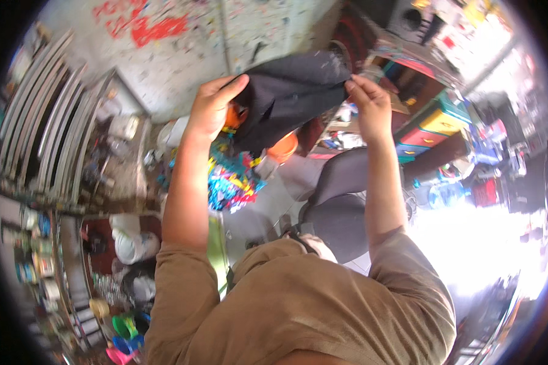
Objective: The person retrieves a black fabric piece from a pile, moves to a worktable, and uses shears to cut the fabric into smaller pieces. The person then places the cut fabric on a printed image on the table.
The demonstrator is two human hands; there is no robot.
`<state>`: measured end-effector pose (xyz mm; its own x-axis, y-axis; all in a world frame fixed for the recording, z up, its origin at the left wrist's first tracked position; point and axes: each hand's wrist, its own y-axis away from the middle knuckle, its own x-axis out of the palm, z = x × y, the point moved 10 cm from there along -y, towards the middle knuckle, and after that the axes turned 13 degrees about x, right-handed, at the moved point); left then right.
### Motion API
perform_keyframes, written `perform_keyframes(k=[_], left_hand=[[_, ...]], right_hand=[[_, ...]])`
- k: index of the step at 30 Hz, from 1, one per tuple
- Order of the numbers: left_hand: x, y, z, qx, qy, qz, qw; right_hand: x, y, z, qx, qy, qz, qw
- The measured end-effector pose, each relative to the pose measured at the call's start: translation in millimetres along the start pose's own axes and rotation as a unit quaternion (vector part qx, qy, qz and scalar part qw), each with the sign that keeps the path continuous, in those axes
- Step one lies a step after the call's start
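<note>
A black piece of cloth (pixel 292 91) is stretched in the air between my two hands, in front of a paint-marked wall. At its left end my left hand (pixel 210 111) pinches the edge, thumb on top. The cloth's upper right corner is held between the thumb and fingers of my right hand (pixel 372 108). Folds run across the cloth, and pale specks show near its top right. Whether it is a garment or a loose piece, I cannot tell. Below it sits a heap of multicoloured fabric (pixel 231 185), partly covered by my left forearm.
Metal-edged frames (pixel 42 121) are stacked at the left, above shelves of jars (pixel 42 261). A grey chair (pixel 335 213) stands close in front of me. An orange bucket (pixel 283 148) is behind it. Coloured drawers (pixel 429 131) and a bright glare lie to the right.
</note>
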<state>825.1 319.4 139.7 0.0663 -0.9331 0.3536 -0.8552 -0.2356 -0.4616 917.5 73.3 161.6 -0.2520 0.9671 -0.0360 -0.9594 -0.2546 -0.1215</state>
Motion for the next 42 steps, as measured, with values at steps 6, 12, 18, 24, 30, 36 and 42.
perform_keyframes(k=[6,12,18,24,30,36,42], left_hand=[[87.2,-60.3,2.2,0.093,-0.076,-0.012,0.993],[189.5,-106.6,18.2,0.197,-0.109,0.015,0.974],[250.0,-146.0,27.9,0.246,-0.154,0.063,0.955],[258.4,-200.9,15.4,0.334,-0.147,0.071,0.928],[227.2,-249.4,37.3,0.281,-0.212,-0.012,0.936],[234.1,-291.7,75.8,0.340,-0.261,0.079,0.900],[234.4,-337.1,124.3,0.329,-0.240,0.129,0.904]], right_hand=[[-105.3,-3.1,1.8,-0.024,-0.035,-0.029,0.999],[-197.0,-4.3,-1.1,-0.004,-0.053,-0.103,0.993],[-227.7,21.8,20.1,-0.007,0.052,-0.094,0.994],[-280.3,18.5,-21.0,0.064,0.285,-0.175,0.940],[-302.3,-18.3,-55.1,0.125,0.391,-0.135,0.902],[-303.3,-93.9,-23.2,0.185,0.362,-0.089,0.909],[-276.0,-203.2,96.4,0.023,0.380,-0.124,0.916]])
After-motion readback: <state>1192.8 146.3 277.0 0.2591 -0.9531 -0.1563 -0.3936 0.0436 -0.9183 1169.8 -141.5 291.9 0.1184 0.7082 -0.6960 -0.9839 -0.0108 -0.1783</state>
